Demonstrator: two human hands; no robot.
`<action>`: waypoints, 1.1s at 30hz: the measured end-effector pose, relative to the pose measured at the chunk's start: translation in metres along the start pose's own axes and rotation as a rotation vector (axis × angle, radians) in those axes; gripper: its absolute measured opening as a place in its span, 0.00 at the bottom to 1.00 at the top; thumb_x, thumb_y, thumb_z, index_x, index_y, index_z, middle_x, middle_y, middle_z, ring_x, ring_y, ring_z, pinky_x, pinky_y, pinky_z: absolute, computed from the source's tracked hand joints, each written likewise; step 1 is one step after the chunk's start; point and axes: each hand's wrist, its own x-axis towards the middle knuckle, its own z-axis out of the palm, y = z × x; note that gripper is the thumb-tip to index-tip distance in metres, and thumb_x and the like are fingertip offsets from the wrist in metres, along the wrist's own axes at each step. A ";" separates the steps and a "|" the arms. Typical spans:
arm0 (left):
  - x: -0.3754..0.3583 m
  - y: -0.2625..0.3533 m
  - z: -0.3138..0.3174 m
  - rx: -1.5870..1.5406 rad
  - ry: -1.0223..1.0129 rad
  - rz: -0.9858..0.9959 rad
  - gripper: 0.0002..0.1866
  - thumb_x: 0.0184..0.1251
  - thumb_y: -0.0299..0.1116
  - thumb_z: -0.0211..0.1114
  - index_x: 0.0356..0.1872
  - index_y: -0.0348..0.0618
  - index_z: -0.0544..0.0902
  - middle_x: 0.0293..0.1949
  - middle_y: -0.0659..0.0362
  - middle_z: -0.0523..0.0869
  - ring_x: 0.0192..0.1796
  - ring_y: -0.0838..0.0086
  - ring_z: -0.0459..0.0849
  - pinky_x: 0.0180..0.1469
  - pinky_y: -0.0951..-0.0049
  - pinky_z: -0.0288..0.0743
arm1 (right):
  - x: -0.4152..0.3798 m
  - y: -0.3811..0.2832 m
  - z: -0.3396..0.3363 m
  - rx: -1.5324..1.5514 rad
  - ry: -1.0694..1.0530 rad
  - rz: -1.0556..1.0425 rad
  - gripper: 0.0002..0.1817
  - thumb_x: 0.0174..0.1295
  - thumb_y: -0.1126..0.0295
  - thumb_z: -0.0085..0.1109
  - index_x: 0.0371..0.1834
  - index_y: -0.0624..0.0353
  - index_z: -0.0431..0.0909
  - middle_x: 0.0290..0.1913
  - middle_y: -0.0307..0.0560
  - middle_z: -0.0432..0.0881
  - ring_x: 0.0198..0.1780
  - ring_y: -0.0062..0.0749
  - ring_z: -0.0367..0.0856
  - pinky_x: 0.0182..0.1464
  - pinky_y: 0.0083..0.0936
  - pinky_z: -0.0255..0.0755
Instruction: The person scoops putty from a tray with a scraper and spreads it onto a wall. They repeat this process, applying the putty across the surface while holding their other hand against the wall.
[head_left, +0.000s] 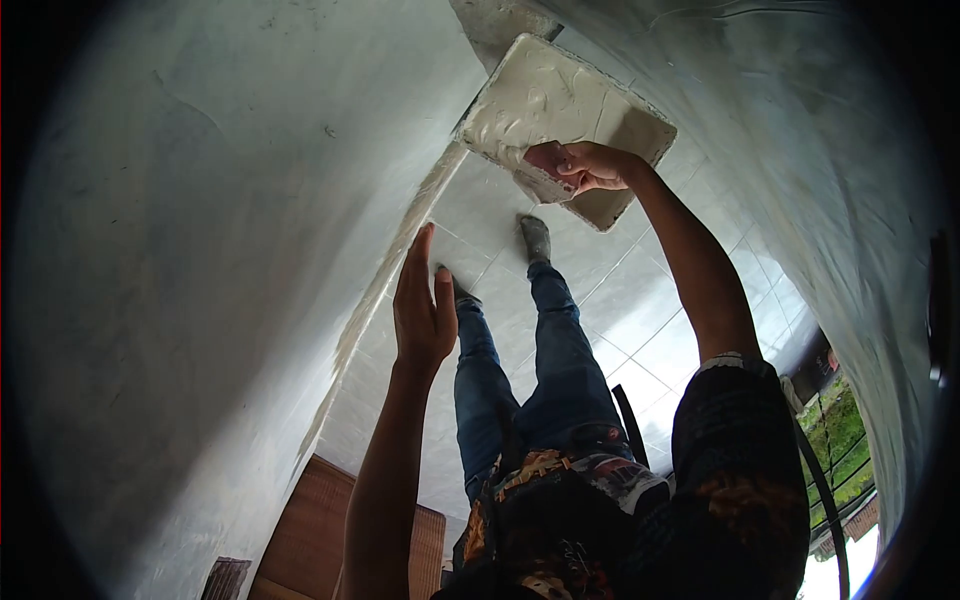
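Observation:
A small reddish flat scraper (548, 172) smeared with pale paste is pinched in my right hand (603, 166). Its blade overlaps the lower edge of a rectangular tray (655, 150), which holds a thick spread of creamy paste (540, 95). My left hand (424, 305) is open with nothing in it, fingers stretched out and thumb apart. Its fingertips are right by the grey wall's edge, along which runs a rough strip of pale paste (400, 243).
The smooth grey wall (250, 190) fills the left side, and another pale surface (800, 150) curves down the right. Below are light floor tiles (475, 215) and my legs. Brown wooden panels (310, 530) stand at lower left; greenery (838, 430) shows through an opening at lower right.

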 end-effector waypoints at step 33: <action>-0.121 0.242 -0.285 0.180 0.715 0.720 0.26 0.79 0.31 0.46 0.74 0.29 0.64 0.70 0.38 0.73 0.74 0.47 0.72 0.75 0.54 0.63 | -0.355 -0.140 0.379 0.433 -0.484 -1.219 0.11 0.64 0.83 0.60 0.49 0.66 0.82 0.47 0.57 0.87 0.47 0.45 0.90 0.50 0.50 0.90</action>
